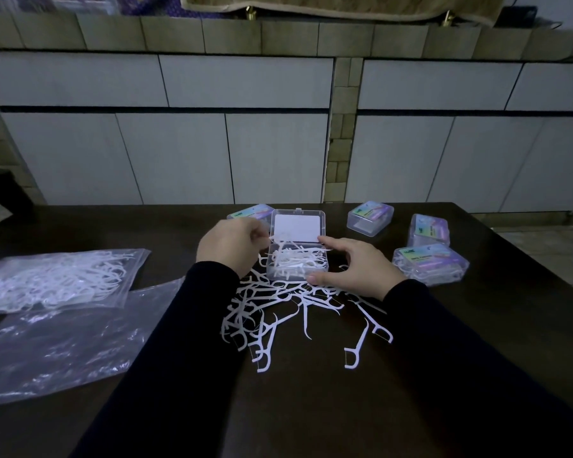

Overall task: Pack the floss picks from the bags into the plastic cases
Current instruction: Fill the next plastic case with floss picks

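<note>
Item: open plastic case (297,259), being filled at the middle of the dark worktop (444,358), its lid (297,227) being held upright on the far side. A tangled layer of white floss picks is lying inside, some ends riding above the rim.

Left hand (229,246): fingers are being curled at the case's left wall, apparently pinching a pick (276,240) at the rim (the contact itself is too small to confirm).

Right hand (354,266): fingers are being spread loosely round the case's right corner, thumb at the near wall, index tip by the lid hinge; the case is being steadied, nothing is being pinched.

Loose picks (278,312): a heap is being left on the worktop just in front of the case, partly under both wrists.

Bags: one full bag (57,279) is lying at the left, well apart; an emptied bag (57,345) is lying nearer.

Closed cases (430,264): three are being kept at the right, one (250,213) behind the left hand.

Risks, as judged:
- Picks standing above the rim are likely to be trapped when the lid is being shut, so the latch may fail.
- Hooked heads are interlocking; one pick being lifted may drag others out.
- The light case may be pushed or tipped if the right hand is being withdrawn.
- Sleeves may sweep the heap towards the worktop's edge.
</note>
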Available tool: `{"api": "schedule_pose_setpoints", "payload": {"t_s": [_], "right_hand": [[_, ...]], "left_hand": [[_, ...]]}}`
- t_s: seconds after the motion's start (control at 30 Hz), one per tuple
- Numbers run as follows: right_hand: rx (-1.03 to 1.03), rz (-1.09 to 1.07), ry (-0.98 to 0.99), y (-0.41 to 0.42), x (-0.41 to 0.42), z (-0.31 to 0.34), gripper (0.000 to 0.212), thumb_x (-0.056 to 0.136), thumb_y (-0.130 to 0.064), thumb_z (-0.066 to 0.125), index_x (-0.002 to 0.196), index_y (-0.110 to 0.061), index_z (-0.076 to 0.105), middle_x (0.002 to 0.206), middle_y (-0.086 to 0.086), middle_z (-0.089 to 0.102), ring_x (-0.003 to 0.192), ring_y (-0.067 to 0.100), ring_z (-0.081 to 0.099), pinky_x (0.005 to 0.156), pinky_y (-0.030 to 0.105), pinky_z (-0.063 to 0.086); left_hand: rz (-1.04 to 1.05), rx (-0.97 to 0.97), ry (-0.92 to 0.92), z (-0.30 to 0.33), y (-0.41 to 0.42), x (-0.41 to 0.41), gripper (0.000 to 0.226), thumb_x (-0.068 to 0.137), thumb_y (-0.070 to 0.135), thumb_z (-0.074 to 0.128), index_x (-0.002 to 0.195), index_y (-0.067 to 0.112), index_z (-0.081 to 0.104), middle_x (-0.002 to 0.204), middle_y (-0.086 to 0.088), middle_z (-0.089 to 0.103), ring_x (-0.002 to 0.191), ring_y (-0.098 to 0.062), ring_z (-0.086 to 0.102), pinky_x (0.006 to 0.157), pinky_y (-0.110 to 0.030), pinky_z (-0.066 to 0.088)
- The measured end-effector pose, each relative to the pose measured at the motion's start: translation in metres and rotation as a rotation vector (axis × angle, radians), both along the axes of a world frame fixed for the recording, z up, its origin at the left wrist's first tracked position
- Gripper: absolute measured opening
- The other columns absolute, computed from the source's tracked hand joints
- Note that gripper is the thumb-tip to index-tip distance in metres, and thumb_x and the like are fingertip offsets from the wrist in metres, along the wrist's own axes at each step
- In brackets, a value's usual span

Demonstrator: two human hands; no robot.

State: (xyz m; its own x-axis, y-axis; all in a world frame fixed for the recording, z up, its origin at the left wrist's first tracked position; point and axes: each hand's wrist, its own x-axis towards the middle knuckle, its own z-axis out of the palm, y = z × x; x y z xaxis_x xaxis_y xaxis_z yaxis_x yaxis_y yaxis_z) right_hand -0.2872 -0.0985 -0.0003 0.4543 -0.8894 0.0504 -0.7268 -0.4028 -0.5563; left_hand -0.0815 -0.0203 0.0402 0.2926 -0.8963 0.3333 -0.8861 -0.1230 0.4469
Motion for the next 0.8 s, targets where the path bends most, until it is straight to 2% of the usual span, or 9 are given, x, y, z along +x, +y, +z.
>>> {"api": "schedule_pose_setpoints", "payload": {"t_s": [0.1, 0.2, 0.3, 0.43, 0.53, 0.67, 0.8], "right_hand": [[0.003, 0.005, 0.000, 0.000, 0.000, 0.000, 0.104, 0.054, -0.082, 0.064, 0.145, -0.041, 0.034, 0.149, -0.007, 0.042, 0.135, 0.021, 0.037, 0.110, 0.052, 0.033], [-0.002, 0.011, -0.001, 0.000, 0.001, 0.000, 0.103, 0.056, -0.081, 0.065, 0.146, -0.040, 0.033, 0.148, -0.006, 0.042, 0.134, 0.020, 0.038, 0.110, 0.051, 0.033], [-0.005, 0.015, -0.003, 0.001, 0.001, 0.001, 0.102, 0.058, -0.079, 0.066, 0.146, -0.040, 0.034, 0.148, -0.006, 0.042, 0.134, 0.019, 0.039, 0.110, 0.051, 0.033], [-0.014, 0.042, -0.030, 0.002, 0.000, 0.002, 0.096, 0.059, -0.077, 0.067, 0.142, -0.034, 0.043, 0.147, -0.016, 0.042, 0.133, 0.013, 0.041, 0.110, 0.050, 0.033], [-0.008, 0.037, -0.038, 0.000, 0.000, 0.000, 0.100, 0.053, -0.082, 0.065, 0.139, -0.035, 0.047, 0.146, -0.019, 0.042, 0.132, 0.012, 0.042, 0.109, 0.049, 0.034], [-0.001, 0.033, -0.058, -0.002, 0.001, -0.003, 0.108, 0.044, -0.086, 0.061, 0.139, -0.038, 0.044, 0.144, -0.012, 0.047, 0.131, 0.015, 0.043, 0.109, 0.050, 0.034], [0.007, 0.033, -0.118, 0.000, 0.001, -0.001, 0.107, 0.043, -0.081, 0.067, 0.138, -0.041, 0.042, 0.137, -0.011, 0.053, 0.128, 0.015, 0.046, 0.109, 0.050, 0.035]], "left_hand": [[0.044, -0.111, 0.025, 0.003, 0.002, 0.005, 0.009, 0.089, 0.028, 0.064, 0.091, 0.023, 0.071, 0.081, 0.007, 0.060, 0.083, -0.018, 0.056, 0.069, -0.026, 0.038], [0.033, -0.240, 0.005, 0.003, 0.000, 0.001, 0.013, 0.091, 0.028, 0.061, 0.096, 0.021, 0.071, 0.093, 0.002, 0.067, 0.091, -0.021, 0.055, 0.072, -0.029, 0.040], [-0.024, -0.307, -0.046, 0.000, -0.005, -0.008, 0.014, 0.092, 0.024, 0.060, 0.098, 0.023, 0.072, 0.097, 0.006, 0.067, 0.095, -0.017, 0.053, 0.071, -0.027, 0.035], [-0.185, -0.169, -0.157, -0.014, -0.013, -0.023, 0.016, 0.092, 0.024, 0.060, 0.098, 0.028, 0.075, 0.101, 0.004, 0.067, 0.101, -0.018, 0.057, 0.078, -0.035, 0.048], [-0.223, -0.049, -0.234, -0.020, -0.016, -0.028, 0.023, 0.096, 0.024, 0.053, 0.108, 0.031, 0.072, 0.111, 0.003, 0.064, 0.108, -0.017, 0.053, 0.085, -0.035, 0.047], [-0.193, -0.102, -0.214, -0.020, -0.014, -0.026, 0.021, 0.094, 0.024, 0.055, 0.105, 0.030, 0.072, 0.111, 0.007, 0.065, 0.103, -0.012, 0.054, 0.080, -0.028, 0.046], [-0.201, -0.120, -0.147, -0.018, -0.012, -0.031, 0.024, 0.095, 0.027, 0.054, 0.116, 0.028, 0.066, 0.119, 0.009, 0.062, 0.112, -0.012, 0.051, 0.089, -0.030, 0.046]]}}
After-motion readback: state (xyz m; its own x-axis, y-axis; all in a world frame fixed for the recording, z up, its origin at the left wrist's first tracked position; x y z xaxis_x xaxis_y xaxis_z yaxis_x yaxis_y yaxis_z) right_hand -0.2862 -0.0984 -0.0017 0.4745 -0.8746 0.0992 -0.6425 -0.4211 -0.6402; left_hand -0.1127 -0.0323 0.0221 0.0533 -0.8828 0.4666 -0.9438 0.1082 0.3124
